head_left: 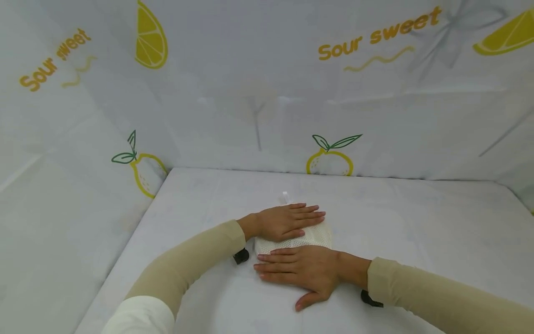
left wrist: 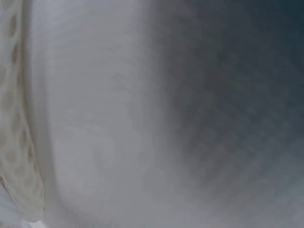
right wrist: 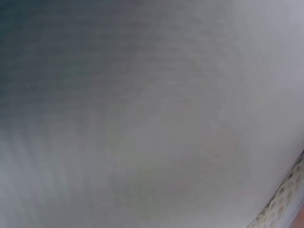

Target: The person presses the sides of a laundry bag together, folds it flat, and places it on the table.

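A cream mesh fabric piece (head_left: 318, 236), seemingly a mesh bag, lies flat on the white-covered table. My left hand (head_left: 283, 221) rests palm down over its far part, fingers straight and pointing right. Across the near edge lies my right hand (head_left: 306, 269), also flat, with its fingers pointing left and the thumb spread toward me. A small white tab (head_left: 285, 196) sticks out beyond the left hand. The mesh edge (left wrist: 19, 137) shows at the left side of the left wrist view. In the right wrist view, a strip of mesh (right wrist: 285, 194) appears at the lower right corner.
A white sheet with lemon prints (head_left: 329, 160) hangs behind the table and on the left. Black wrist camera mounts (head_left: 241, 256) sit under both wrists, close over the tabletop (head_left: 200, 287). Beige sleeves (head_left: 187, 255) cover the forearms.
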`<action>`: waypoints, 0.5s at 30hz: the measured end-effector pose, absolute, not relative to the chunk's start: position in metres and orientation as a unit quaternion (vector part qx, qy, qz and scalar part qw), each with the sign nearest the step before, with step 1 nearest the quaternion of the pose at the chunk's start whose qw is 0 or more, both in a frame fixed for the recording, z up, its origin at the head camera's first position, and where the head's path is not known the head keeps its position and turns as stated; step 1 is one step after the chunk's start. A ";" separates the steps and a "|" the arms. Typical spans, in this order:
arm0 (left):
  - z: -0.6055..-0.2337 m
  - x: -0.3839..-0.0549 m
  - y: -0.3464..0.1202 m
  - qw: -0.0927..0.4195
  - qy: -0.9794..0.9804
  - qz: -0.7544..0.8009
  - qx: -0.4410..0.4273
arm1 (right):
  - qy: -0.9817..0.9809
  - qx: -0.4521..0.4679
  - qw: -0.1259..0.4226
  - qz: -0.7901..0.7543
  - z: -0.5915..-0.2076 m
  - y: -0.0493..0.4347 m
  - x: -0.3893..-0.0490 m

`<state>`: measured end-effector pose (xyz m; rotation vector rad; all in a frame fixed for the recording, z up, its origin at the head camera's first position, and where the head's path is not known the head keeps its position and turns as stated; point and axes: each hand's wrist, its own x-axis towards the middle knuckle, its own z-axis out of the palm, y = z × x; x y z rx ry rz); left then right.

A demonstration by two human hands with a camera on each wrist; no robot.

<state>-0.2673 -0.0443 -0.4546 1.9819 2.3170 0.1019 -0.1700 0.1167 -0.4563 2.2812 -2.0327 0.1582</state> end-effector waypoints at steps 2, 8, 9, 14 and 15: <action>-0.456 -0.268 -0.044 0.041 0.759 0.033 0.649 | -0.662 0.746 0.047 0.051 -0.457 0.118 -0.171; -0.455 -0.268 -0.043 0.030 0.761 0.022 0.648 | -0.659 0.748 0.064 0.044 -0.460 0.117 -0.170; -0.454 -0.268 -0.043 0.027 0.761 0.023 0.648 | -0.658 0.749 0.066 0.042 -0.459 0.117 -0.170; -0.445 -0.271 -0.043 0.024 0.769 0.049 0.636 | -0.654 0.752 0.078 0.037 -0.453 0.117 -0.173; -0.443 -0.271 -0.044 0.024 0.772 0.058 0.632 | -0.653 0.752 0.078 0.040 -0.451 0.117 -0.173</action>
